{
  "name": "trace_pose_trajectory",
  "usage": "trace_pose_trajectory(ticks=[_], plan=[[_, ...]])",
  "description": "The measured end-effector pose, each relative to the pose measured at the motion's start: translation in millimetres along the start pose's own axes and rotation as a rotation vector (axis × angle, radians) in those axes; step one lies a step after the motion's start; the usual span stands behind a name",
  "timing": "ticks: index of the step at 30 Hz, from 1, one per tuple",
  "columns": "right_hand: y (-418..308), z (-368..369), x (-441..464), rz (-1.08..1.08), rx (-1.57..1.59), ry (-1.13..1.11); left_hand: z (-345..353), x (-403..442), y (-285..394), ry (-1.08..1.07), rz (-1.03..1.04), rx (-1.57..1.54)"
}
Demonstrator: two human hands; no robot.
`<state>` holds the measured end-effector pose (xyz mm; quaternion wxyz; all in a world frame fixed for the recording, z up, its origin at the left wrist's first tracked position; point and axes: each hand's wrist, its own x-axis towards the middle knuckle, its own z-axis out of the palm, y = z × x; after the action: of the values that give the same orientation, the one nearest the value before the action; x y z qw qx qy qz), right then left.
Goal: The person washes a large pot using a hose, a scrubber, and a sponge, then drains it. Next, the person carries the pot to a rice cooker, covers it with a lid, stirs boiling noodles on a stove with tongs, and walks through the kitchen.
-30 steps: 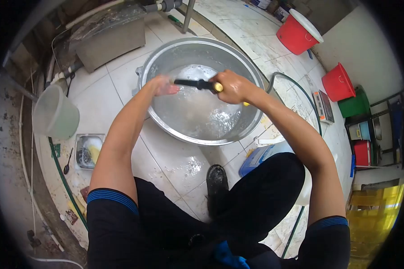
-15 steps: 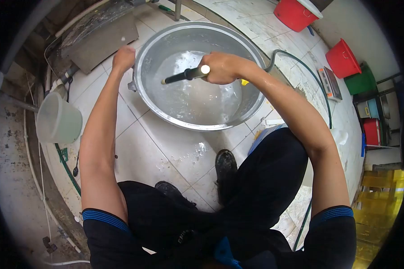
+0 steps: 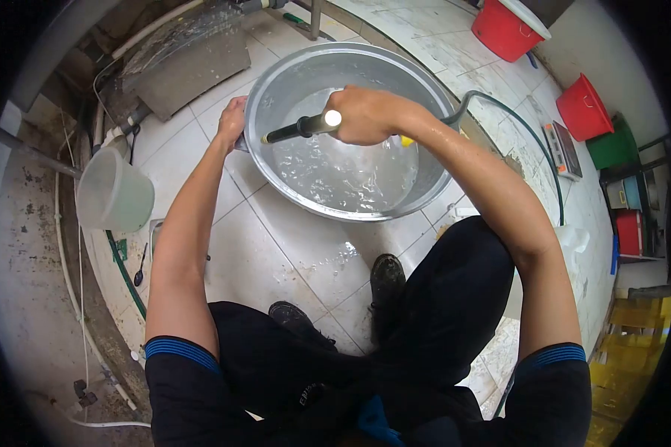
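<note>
A large round metal basin (image 3: 350, 217) stands on the tiled floor with rippling water in its bottom. Above the water, my right hand (image 3: 367, 115) is wrapped round a black spray nozzle (image 3: 294, 130), whose tip points left toward the basin's left wall. My left hand (image 3: 232, 121) is at the basin's left side, its fingers closed round the handle there. Part of that handle is hidden by the hand. Something small and yellow (image 3: 406, 141) shows just under my right wrist.
A translucent bucket (image 3: 116, 192) stands at the left. The green hose (image 3: 543, 145) curves along the right side past a scale (image 3: 563, 150). Red buckets (image 3: 508, 31) and a green tub (image 3: 613, 145) are at the upper right. A metal box (image 3: 194, 78) sits at the upper left.
My left hand first moved from near the nozzle to beyond the basin's left rim, and has now come to the handle. The nozzle has swung to point left. The view has shifted.
</note>
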<state>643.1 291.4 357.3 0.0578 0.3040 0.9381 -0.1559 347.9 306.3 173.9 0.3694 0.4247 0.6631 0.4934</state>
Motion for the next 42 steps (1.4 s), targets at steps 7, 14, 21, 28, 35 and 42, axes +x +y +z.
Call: trace_pose_trajectory(ticks=[7, 14, 21, 28, 35, 42], plan=[[-10, 4, 21, 0.099, -0.022, 0.16, 4, 6, -7, 0.18, 0.199, 0.366], [-10, 10, 48, 0.178, -0.045, 0.284, 26, -19, 42, 0.15, 0.172, 0.935], [52, -4, 92, 0.324, -0.158, 0.353, 27, -23, 40, 0.111, 0.132, 0.89], [125, -27, 56, 0.636, -0.112, 0.313, 30, -25, 36, 0.137, 0.163, 0.84], [162, -62, -36, 0.781, -0.163, 0.128, 29, -20, 30, 0.171, 0.225, 0.832], [139, -52, -145, 0.864, -0.211, -0.146, 28, -14, 29, 0.136, 0.202, 0.858]])
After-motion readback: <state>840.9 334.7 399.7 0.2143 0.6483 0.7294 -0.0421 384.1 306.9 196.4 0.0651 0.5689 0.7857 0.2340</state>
